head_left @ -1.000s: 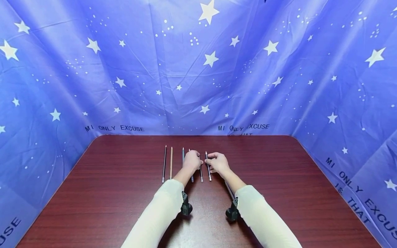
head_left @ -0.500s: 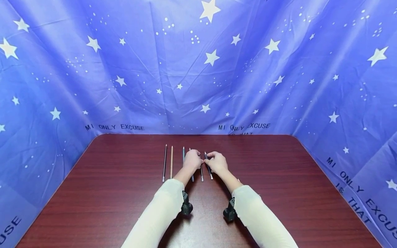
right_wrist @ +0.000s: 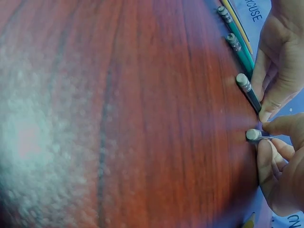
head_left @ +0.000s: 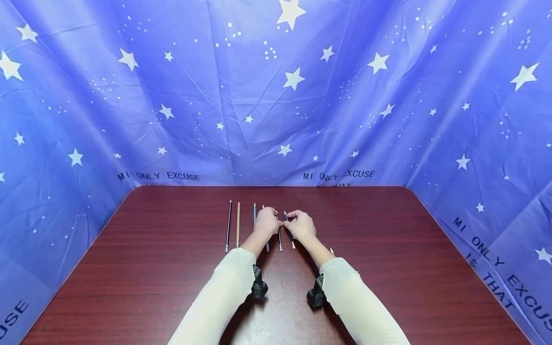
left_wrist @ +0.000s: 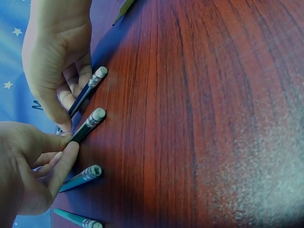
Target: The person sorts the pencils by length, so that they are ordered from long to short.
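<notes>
On the table (head_left: 142, 278), an outer black pencil (head_left: 228, 226) and tan pencil (head_left: 238, 225) precede two teal pencils (left_wrist: 76, 181). The left hand (head_left: 266, 223) pinches an inner black pencil (left_wrist: 85, 130), eraser end nearer the person; just beside, the right hand (head_left: 302, 226) pinches a navy pencil (left_wrist: 82, 99).

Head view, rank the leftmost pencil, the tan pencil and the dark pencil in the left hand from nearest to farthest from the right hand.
From the right hand:
1. Dark pencil, pinched by the left hand.
2. Tan pencil, left of that hand.
3. Leftmost pencil, just past the tan one.
</notes>
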`<state>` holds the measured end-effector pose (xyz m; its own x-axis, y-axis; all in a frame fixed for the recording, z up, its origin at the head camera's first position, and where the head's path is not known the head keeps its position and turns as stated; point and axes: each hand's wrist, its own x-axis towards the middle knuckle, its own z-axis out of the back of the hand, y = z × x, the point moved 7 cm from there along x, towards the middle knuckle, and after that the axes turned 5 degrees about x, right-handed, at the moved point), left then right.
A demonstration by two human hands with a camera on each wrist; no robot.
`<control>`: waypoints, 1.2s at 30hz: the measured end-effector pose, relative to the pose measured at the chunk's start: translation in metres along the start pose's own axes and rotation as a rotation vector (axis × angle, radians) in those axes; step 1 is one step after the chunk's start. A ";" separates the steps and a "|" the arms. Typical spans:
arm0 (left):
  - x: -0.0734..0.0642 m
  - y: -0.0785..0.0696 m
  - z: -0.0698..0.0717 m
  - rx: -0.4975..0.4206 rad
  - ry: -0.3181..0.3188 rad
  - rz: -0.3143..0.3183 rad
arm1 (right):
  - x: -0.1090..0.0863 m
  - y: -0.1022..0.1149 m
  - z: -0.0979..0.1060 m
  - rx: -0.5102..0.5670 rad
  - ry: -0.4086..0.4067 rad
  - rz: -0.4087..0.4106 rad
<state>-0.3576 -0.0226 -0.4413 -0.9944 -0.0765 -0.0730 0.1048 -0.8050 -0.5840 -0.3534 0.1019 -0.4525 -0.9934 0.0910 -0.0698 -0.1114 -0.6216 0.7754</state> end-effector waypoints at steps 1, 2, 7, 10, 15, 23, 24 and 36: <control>0.000 0.000 0.000 -0.002 -0.002 -0.002 | 0.000 0.000 0.000 0.003 0.000 0.000; -0.001 0.000 0.001 -0.006 -0.004 -0.006 | -0.001 0.000 0.001 0.007 -0.001 -0.001; -0.002 -0.001 0.003 -0.012 -0.012 -0.024 | -0.002 0.000 0.003 0.012 -0.007 -0.008; -0.001 -0.001 0.003 -0.014 -0.011 -0.023 | -0.002 0.000 0.003 -0.004 -0.008 -0.010; -0.002 -0.001 0.002 -0.011 -0.005 -0.010 | -0.002 -0.001 0.002 -0.024 -0.011 -0.006; -0.001 -0.001 0.001 -0.022 -0.001 -0.009 | -0.003 0.001 0.003 -0.069 -0.056 0.017; -0.001 0.000 0.001 -0.024 -0.001 -0.008 | -0.003 0.001 0.003 -0.070 -0.060 0.019; 0.002 -0.001 -0.001 0.020 -0.006 -0.028 | -0.001 0.000 0.002 -0.060 -0.035 0.031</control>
<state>-0.3593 -0.0210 -0.4417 -0.9970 -0.0575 -0.0520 0.0769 -0.8183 -0.5696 -0.3523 0.1035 -0.4511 -0.9949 0.0975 -0.0239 -0.0834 -0.6699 0.7377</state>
